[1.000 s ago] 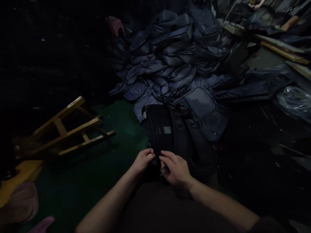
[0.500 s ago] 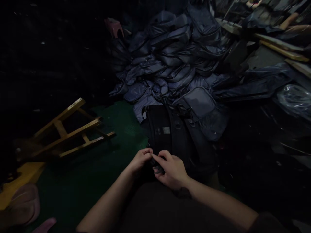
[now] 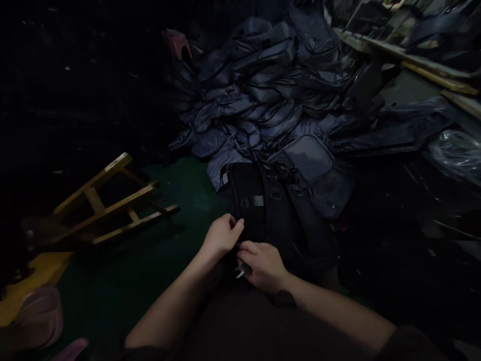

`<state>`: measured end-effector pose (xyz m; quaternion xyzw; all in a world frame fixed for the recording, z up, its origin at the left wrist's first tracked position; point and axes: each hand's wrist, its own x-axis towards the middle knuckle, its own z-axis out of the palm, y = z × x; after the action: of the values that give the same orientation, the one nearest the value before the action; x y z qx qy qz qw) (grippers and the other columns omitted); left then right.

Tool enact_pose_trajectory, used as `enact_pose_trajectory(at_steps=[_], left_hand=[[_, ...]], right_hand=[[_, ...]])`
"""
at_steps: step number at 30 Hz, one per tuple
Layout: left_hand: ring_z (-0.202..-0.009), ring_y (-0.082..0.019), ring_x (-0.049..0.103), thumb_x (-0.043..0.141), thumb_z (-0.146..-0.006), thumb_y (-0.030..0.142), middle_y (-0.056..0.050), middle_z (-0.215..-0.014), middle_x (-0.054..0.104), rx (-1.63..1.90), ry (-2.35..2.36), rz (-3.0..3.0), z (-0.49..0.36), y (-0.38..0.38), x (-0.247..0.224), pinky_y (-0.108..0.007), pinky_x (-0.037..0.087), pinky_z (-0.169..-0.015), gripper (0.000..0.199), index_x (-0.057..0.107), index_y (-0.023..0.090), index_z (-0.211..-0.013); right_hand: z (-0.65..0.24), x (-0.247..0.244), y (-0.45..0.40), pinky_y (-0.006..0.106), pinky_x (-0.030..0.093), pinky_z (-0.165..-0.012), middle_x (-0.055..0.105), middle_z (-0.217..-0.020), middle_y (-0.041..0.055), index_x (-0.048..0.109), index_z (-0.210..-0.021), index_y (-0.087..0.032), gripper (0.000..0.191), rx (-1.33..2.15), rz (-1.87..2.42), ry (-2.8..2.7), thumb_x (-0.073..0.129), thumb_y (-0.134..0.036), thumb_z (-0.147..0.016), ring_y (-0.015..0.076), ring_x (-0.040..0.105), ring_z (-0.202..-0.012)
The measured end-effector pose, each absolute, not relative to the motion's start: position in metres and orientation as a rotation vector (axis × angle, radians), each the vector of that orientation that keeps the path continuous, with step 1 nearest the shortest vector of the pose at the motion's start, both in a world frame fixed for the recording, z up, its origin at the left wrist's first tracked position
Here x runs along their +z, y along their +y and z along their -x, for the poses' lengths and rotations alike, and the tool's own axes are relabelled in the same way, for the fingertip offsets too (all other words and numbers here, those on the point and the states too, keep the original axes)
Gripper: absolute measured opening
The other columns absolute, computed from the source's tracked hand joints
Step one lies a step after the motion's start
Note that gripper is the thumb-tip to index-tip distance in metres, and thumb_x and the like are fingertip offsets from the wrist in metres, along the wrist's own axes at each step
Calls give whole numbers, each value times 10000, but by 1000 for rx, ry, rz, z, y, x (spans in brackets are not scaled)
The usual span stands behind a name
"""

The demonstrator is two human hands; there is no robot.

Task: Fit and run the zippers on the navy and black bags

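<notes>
A black backpack (image 3: 248, 220) lies in front of me, its straps and buckles facing up. At its near left edge my left hand (image 3: 224, 233) is closed in a pinch, thumb toward the fingers; whatever is between them is too small or dark to see. Just below and to the right, my right hand (image 3: 263, 265) is curled closed around small thread snips (image 3: 241, 272), whose two pale metal points stick out to the left. Part of the bag's near side is hidden behind both hands and in shadow.
A heap of dark blue-grey bags (image 3: 259, 95) lies beyond the backpack. To the left, a wooden stool (image 3: 108, 205) is on its side on the green floor (image 3: 188, 185). A pink stool (image 3: 176, 44), a pink basin (image 3: 39, 316) and clear plastic wrap (image 3: 460, 155) are around.
My left hand has risen slightly and turned, coming apart from the right. My right hand has curled tighter, with the snips' points now showing. Another person's arms have left the upper right.
</notes>
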<state>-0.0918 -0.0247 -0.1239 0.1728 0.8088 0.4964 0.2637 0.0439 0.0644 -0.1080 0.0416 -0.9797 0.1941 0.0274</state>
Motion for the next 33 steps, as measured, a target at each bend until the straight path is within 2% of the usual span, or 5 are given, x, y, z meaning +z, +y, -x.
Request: enact_pose_trajectory(at_steps=[5,12,16,23,33], left_hand=[[-523,-147,361,484,-817,458,5,-565,433,1273,2311,-543,77,-18,-125,-287,189,-548,345,438,216,-575],[-550,-145,383,403,-856,427,15,-562,414,1289,2236,-614,80,-20,-128,-286,233,-561,363,389,217,-560],[-523,-132,397,441,-824,431,31,-515,411,1295,2132,-587,89,-25,-128,-263,270,-532,360,410,212,-541],[-516,-134,471,554,-727,391,11,-537,539,1281,2135,-440,90,-25,-126,-245,317,-508,227,523,194,-617],[-509,-113,401,607,-606,231,16,-521,510,1352,2169,-410,94,-17,-117,-255,228,-499,119,531,191,-524]], right_hand=[[-43,-112,66,282,401,-663,614,-924,10,613,-912,-215,151,556,-100,-3066,547,-265,-786,159,573,-789],[-44,-113,66,285,405,-685,631,-1010,10,619,-959,-230,174,601,-108,-3046,511,-277,-831,159,584,-826],[-44,-112,66,278,416,-724,629,-1060,16,626,-975,-237,179,636,-111,-3015,492,-281,-865,152,591,-850],[-44,-111,66,278,409,-718,625,-1080,8,611,-1043,-253,218,627,-112,-3035,497,-288,-861,153,590,-851],[-44,-111,67,288,415,-659,636,-1012,4,626,-973,-250,183,537,-87,-3105,534,-265,-815,165,587,-808]])
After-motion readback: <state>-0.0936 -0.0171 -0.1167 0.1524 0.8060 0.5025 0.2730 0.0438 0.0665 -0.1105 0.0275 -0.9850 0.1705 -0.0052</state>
